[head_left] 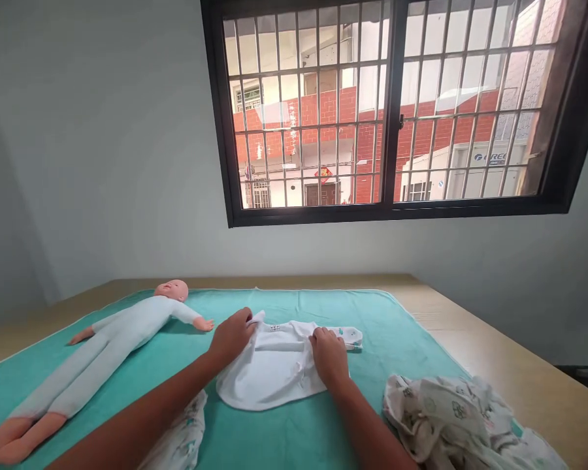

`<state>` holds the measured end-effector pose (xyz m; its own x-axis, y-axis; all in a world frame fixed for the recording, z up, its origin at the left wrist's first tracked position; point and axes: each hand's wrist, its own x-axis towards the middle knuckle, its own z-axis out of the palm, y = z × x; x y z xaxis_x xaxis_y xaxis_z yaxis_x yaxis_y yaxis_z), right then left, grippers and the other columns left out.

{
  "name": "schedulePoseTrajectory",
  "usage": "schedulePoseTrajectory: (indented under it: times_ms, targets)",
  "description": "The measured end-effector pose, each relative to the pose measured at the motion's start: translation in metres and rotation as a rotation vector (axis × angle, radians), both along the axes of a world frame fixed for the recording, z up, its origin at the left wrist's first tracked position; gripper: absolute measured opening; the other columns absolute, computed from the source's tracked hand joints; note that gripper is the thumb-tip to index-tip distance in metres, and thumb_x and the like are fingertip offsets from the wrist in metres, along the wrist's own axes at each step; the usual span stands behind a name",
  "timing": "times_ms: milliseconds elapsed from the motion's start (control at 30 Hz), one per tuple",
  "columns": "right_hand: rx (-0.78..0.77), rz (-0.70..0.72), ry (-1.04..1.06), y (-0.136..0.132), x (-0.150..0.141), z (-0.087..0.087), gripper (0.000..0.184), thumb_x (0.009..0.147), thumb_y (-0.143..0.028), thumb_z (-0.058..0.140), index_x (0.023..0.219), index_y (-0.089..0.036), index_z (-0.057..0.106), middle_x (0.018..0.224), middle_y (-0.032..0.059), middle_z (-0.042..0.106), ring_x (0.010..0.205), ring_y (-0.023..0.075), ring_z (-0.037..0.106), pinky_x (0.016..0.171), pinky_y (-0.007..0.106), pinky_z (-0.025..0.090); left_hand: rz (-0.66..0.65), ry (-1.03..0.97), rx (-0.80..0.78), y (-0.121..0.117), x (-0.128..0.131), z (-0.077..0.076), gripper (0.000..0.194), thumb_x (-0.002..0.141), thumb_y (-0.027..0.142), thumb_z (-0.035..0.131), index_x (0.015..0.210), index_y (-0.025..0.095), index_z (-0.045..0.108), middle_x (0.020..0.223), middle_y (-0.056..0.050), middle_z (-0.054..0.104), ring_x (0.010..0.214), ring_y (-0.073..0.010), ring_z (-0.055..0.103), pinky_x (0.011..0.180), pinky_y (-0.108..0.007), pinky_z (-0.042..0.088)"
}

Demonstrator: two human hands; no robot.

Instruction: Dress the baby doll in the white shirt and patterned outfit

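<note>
A small white baby shirt [277, 372] lies spread on the green cloth [255, 444], its neck edge and label toward the far side. My left hand [232, 336] pinches the shirt's upper left corner, which stands up a little from the cloth. On the right part of the shirt, my right hand [329, 358] has its fingers closed on the fabric. A printed sleeve [350, 336] sticks out beyond that hand. Beside my left forearm, partly hidden by it, lies a printed white garment [183, 434].
A baby doll [127, 326] in white lies on its back at the left. Crumpled printed baby clothes [451, 418] are heaped at the right front. The wooden tabletop [470, 349] shows around the cloth, against a wall with a barred window [389, 130].
</note>
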<state>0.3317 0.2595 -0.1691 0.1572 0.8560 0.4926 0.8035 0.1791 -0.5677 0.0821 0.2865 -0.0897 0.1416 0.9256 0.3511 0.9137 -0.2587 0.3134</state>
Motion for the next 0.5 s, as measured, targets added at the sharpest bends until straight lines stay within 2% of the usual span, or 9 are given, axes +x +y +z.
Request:
schedulePoseTrajectory:
  times_ms: [67, 133, 167, 200, 267, 333, 400, 500]
  targets:
    - [0.029, 0.115, 0.125, -0.001, -0.008, 0.003, 0.020, 0.092, -0.025, 0.045, 0.082, -0.018, 0.061, 0.086, 0.0078, 0.065, 0.086, 0.0218, 0.058, 0.077, 0.032, 0.039, -0.230, -0.181, -0.130, -0.004, 0.020, 0.003, 0.027, 0.087, 0.043, 0.046, 0.093, 0.020, 0.059, 0.090, -0.003, 0.066, 0.082, -0.0199, 0.061, 0.071, -0.029, 0.043]
    - [0.018, 0.239, 0.165, -0.003, -0.020, 0.007, 0.023, 0.093, -0.031, 0.045, 0.083, -0.019, 0.062, 0.083, 0.0032, 0.067, 0.078, 0.0173, 0.059, 0.070, 0.026, 0.042, -0.437, -0.307, -0.225, -0.005, 0.032, 0.001, 0.034, 0.087, 0.044, 0.045, 0.106, 0.020, 0.062, 0.101, -0.004, 0.067, 0.092, -0.0202, 0.062, 0.078, -0.029, 0.046]
    - [0.010, 0.298, 0.173, -0.004, -0.025, 0.009, 0.024, 0.093, -0.033, 0.046, 0.082, -0.021, 0.064, 0.081, 0.0008, 0.068, 0.075, 0.0155, 0.060, 0.068, 0.024, 0.042, -0.469, -0.318, -0.231, -0.003, 0.034, -0.002, 0.037, 0.087, 0.042, 0.045, 0.112, 0.020, 0.061, 0.108, -0.005, 0.066, 0.098, -0.0206, 0.061, 0.083, -0.029, 0.046]
    - [0.004, 0.339, 0.174, -0.006, -0.029, 0.011, 0.025, 0.092, -0.035, 0.048, 0.080, -0.022, 0.065, 0.079, -0.0011, 0.069, 0.073, 0.0143, 0.060, 0.068, 0.022, 0.043, -0.445, -0.297, -0.213, 0.000, 0.035, -0.006, 0.041, 0.086, 0.041, 0.046, 0.118, 0.020, 0.059, 0.115, -0.006, 0.064, 0.106, -0.0212, 0.058, 0.089, -0.030, 0.045]
    - [0.006, 0.345, 0.175, -0.008, -0.027, 0.012, 0.027, 0.092, -0.037, 0.047, 0.081, -0.023, 0.066, 0.081, -0.0016, 0.070, 0.076, 0.0142, 0.061, 0.071, 0.023, 0.044, -0.316, -0.212, -0.173, 0.007, 0.030, -0.019, 0.050, 0.082, 0.039, 0.049, 0.125, 0.016, 0.055, 0.127, -0.010, 0.057, 0.118, -0.0239, 0.052, 0.100, -0.032, 0.039]
    - [0.036, 0.250, 0.190, -0.009, -0.013, 0.012, 0.027, 0.094, -0.035, 0.043, 0.092, -0.021, 0.066, 0.095, 0.0040, 0.070, 0.090, 0.0182, 0.061, 0.081, 0.027, 0.043, -0.215, -0.133, -0.209, 0.012, 0.023, -0.033, 0.057, 0.078, 0.043, 0.053, 0.126, 0.013, 0.054, 0.130, -0.014, 0.055, 0.123, -0.0284, 0.048, 0.104, -0.037, 0.036]
    - [0.025, 0.053, 0.136, -0.008, 0.008, 0.009, 0.028, 0.092, -0.035, 0.046, 0.106, -0.017, 0.063, 0.110, 0.0120, 0.065, 0.106, 0.0248, 0.055, 0.089, 0.035, 0.039, -0.180, -0.100, -0.245, 0.015, 0.016, -0.046, 0.057, 0.074, 0.049, 0.057, 0.120, 0.013, 0.057, 0.125, -0.015, 0.057, 0.124, -0.0332, 0.046, 0.104, -0.042, 0.034]
    - [-0.130, -0.216, -0.124, -0.007, 0.033, 0.004, 0.032, 0.087, -0.042, 0.055, 0.104, -0.017, 0.064, 0.111, 0.0163, 0.063, 0.109, 0.0314, 0.051, 0.087, 0.041, 0.036, -0.169, -0.061, -0.249, 0.014, 0.015, -0.060, 0.048, 0.067, 0.053, 0.064, 0.098, 0.017, 0.064, 0.114, -0.014, 0.061, 0.125, -0.0366, 0.042, 0.106, -0.044, 0.029]
